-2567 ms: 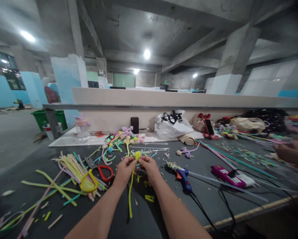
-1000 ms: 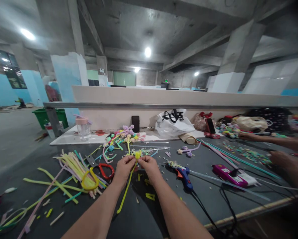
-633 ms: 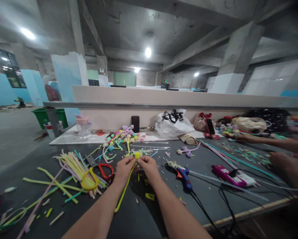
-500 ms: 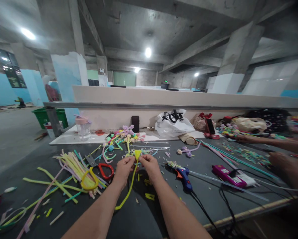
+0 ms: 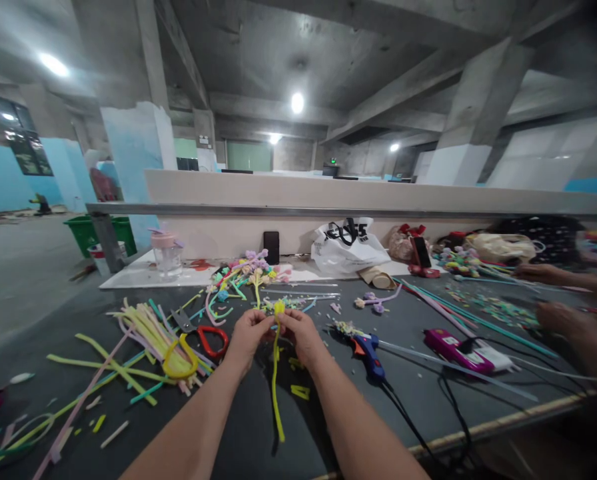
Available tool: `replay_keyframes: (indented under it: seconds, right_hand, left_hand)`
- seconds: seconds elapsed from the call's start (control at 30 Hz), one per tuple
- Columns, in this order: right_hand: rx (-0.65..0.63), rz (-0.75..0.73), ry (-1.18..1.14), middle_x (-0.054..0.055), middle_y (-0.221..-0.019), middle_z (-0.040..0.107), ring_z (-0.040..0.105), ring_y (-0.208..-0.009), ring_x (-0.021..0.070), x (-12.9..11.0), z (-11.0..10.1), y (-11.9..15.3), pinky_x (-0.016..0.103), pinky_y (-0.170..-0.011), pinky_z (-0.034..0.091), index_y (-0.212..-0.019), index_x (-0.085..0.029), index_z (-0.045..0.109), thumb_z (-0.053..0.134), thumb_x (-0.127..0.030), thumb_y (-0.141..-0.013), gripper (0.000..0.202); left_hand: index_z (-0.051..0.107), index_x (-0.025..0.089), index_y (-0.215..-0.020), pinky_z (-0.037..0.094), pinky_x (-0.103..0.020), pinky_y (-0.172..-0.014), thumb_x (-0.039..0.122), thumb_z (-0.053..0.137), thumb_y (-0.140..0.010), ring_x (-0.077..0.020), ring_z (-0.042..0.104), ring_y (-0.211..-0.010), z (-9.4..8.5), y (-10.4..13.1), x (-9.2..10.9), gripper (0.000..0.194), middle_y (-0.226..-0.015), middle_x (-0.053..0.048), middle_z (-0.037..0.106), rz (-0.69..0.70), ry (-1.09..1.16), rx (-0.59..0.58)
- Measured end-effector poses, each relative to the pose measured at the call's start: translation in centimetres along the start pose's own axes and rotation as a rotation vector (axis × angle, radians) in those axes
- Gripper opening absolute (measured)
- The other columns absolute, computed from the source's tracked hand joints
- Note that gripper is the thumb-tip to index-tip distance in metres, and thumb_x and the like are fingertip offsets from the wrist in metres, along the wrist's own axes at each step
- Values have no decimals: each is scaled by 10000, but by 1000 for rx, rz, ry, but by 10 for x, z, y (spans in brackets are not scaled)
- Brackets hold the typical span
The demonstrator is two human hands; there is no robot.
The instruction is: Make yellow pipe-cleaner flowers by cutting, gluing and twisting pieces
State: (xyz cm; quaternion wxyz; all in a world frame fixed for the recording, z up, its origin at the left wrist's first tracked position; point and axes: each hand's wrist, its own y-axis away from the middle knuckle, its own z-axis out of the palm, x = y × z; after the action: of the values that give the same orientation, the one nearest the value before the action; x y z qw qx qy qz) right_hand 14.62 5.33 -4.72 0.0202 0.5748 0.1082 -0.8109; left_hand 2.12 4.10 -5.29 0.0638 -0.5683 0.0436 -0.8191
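Both hands meet over the middle of the dark table (image 5: 193, 427). Between their fingertips is a folded bunch of yellow pipe cleaner (image 5: 279, 307), with one long yellow strand hanging down toward me. My left hand (image 5: 247, 337) pinches it from the left, fingers closed. From the other side my right hand (image 5: 298, 333) pinches it too, thumb and forefinger together. Bent yellow pieces (image 5: 300, 392) lie below the right hand. Red-handled scissors (image 5: 212, 341) rest left of my left hand, beside a bundle of pale pipe cleaners (image 5: 146, 330).
A blue glue gun (image 5: 370, 357) with a clear glue stick lies to the right, near a purple-and-white power strip (image 5: 466, 352) and cables. Behind stand a cup (image 5: 166, 255), a phone (image 5: 271, 247) and a white bag (image 5: 348, 247). A co-worker's hands (image 5: 561, 320) are at far right.
The yellow bunch has become narrower between my fingertips. Its long strand has swung from lower left to nearly straight down. At far right, a co-worker's upper hand has shifted right.
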Motion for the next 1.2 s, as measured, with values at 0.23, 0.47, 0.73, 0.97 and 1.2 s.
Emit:
replay_keyframes:
  seconds: [0.23, 0.47, 0.73, 0.97, 1.2]
  right_hand:
    - [-64, 97, -159, -41, -527, 516, 420, -440, 65, -6, -1, -1, 211, -481, 372, -613, -159, 588, 750, -354, -544, 264]
    - [-101, 151, -227, -38, -565, 538, 436, -458, 57, -11, -1, 1, 197, -493, 396, -681, -161, 626, 769, -334, -542, 264]
    - [-107, 157, -267, -33, -598, 576, 440, -454, 48, -11, -1, 2, 175, -480, 383, -721, -165, 649, 755, -308, -575, 230]
    - [-125, 157, -270, -29, -584, 586, 455, -456, 57, -11, 0, 2, 189, -490, 394, -709, -166, 646, 759, -300, -571, 222]
    - [-136, 129, -253, -21, -585, 597, 502, -473, 87, -6, 2, 1, 219, -501, 401, -719, -165, 637, 767, -308, -557, 252]
  left_hand:
    - [448, 180, -642, 418, -204, -452, 419, 630, -671, -81, 522, -424, 1, 4, 5, 302, -497, 88, 479, -2, 105, -24]
    - [382, 197, -639, 190, -154, -304, 507, 546, -724, -29, 312, -287, -3, 5, 17, 361, -443, 103, 363, -72, 249, -162]
    - [286, 210, -581, 117, -179, -298, 556, 406, -793, -32, 134, -257, -10, 10, 29, 423, -402, 103, 221, -172, 347, -340]
    - [389, 185, -622, 184, -161, -337, 414, 570, -735, -19, 272, -305, -4, 9, 19, 313, -460, 93, 354, -76, 261, -240]
    - [568, 150, -731, 315, -166, -413, 338, 682, -641, -56, 465, -447, 4, 4, -1, 237, -557, 47, 538, 25, 60, -126]
